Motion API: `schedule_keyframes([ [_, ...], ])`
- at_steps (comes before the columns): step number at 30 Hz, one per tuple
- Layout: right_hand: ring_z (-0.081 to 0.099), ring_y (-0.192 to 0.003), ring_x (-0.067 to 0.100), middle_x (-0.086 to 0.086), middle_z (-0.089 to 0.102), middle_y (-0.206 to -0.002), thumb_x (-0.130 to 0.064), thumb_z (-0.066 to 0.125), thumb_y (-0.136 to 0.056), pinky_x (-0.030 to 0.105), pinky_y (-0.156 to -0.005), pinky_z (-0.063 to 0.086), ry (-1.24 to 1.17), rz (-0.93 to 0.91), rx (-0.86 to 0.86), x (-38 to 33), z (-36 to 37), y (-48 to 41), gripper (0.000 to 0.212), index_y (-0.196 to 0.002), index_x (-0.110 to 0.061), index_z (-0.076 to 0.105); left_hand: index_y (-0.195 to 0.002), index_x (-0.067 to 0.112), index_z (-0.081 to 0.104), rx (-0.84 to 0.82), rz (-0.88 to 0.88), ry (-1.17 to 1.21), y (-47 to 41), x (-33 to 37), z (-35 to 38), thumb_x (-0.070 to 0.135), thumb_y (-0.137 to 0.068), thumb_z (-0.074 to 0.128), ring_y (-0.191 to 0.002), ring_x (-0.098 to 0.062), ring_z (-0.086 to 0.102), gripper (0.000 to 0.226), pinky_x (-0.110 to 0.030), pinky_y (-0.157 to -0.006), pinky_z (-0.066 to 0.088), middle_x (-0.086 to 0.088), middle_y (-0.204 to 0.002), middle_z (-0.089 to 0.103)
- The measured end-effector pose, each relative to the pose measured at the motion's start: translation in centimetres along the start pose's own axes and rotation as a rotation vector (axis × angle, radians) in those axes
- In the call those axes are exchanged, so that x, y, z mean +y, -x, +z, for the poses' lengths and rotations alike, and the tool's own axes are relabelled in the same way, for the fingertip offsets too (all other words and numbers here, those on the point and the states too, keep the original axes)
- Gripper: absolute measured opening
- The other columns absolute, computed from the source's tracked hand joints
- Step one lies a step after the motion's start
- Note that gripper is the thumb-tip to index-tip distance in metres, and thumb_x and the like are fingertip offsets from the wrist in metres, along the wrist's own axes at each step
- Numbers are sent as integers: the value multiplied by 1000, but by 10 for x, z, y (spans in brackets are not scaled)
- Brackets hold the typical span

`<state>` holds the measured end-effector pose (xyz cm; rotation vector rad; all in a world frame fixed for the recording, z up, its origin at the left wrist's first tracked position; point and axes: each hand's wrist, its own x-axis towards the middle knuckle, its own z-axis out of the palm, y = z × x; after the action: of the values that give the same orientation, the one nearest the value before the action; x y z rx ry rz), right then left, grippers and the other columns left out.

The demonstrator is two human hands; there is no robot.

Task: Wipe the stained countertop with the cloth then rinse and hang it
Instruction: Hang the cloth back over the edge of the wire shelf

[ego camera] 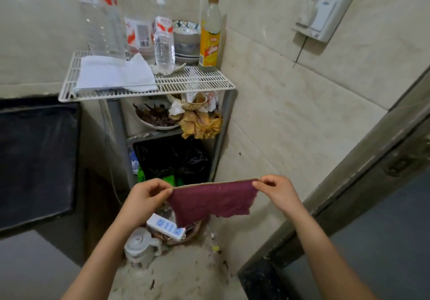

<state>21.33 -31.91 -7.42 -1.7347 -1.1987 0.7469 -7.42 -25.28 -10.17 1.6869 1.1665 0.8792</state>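
Low centre of frame: left hand (pixel 146 195) and right hand (pixel 277 190) each pinch a top corner of the maroon cloth (pixel 213 200); it hangs limp, looks light and soft, so corners seem the best hold.

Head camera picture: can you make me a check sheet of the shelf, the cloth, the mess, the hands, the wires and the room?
Surface: white wire shelf, crowded on top; dirty floor below.
Job's things: dark red cloth, held stretched in the air by its top corners.
Clutter: white towel, water bottle, yellow bottle and bowls on the shelf; black bag underneath; kettle on the floor.
Hands: left hand and right hand each pinch a top corner of the cloth.
Cables: power strip below the cloth; its cord not visible.
Surroundings: tiled wall; door frame at right.
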Motion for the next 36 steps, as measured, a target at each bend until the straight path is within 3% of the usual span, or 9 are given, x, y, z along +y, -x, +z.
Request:
schedule_keyframes([
  [10,42,-41,-7,-16,49,-38,3,63,-82,9,-47,33,-151,-54,152,-15,9,-95,38,-52,-18,53,-71,22,64,178,132,75,-98,21,-1,-4,-82,61,-61,5,58,29,-5,-59,43,7,-62,64],
  [18,48,-50,0,-10,56,-46,-2,64,-82,17,-53,37,-244,-134,122,-23,20,-189,29,-58,-18,61,-72,50,66,404,215,-58,-162,28,-7,0,-79,64,-71,11,58,51,-5,-66,43,30,-78,64],
  [21,52,-46,-5,-13,59,-44,0,62,-83,8,-49,40,-291,-113,77,-28,32,-218,20,-68,-11,65,-78,42,62,437,235,-152,-182,28,-13,-3,-80,64,-76,10,58,45,-15,-68,49,32,-81,62],
  [23,52,-44,-8,-16,60,-44,1,61,-83,4,-48,39,-300,-115,64,-32,37,-234,17,-71,-10,64,-83,35,63,473,263,-198,-193,27,-15,-6,-79,64,-79,10,59,41,-12,-70,48,33,-84,62],
  [27,56,-51,-8,-19,65,-53,-2,65,-82,5,-55,43,-267,-216,74,-46,35,-267,30,-64,-27,65,-88,59,62,533,305,-174,-210,43,-22,9,-77,60,-82,12,59,51,-4,-74,43,36,-88,62],
  [29,54,-51,-8,-22,63,-53,0,66,-81,4,-55,41,-262,-282,91,-59,33,-280,27,-66,-22,64,-88,65,59,554,318,-146,-219,53,-28,13,-76,59,-81,14,58,54,-3,-74,43,37,-87,62],
  [32,51,-49,-9,-24,59,-50,4,65,-80,4,-53,38,-240,-382,124,-86,31,-298,19,-68,-12,62,-84,54,65,574,291,-153,-243,64,-45,5,-80,67,-76,14,57,49,-1,-70,41,33,-78,64],
  [34,52,-49,-7,-23,59,-50,1,65,-81,4,-52,37,-226,-400,133,-100,31,-312,15,-72,-11,63,-92,27,71,576,258,-179,-263,73,-56,-2,-81,64,-72,16,56,32,1,-69,40,26,-71,63],
  [36,53,-49,-8,-19,60,-50,-3,65,-82,4,-50,37,-207,-388,146,-113,32,-328,10,-76,-11,64,-98,10,70,571,233,-211,-284,83,-66,-3,-81,63,-69,14,56,23,2,-70,39,17,-79,63],
])
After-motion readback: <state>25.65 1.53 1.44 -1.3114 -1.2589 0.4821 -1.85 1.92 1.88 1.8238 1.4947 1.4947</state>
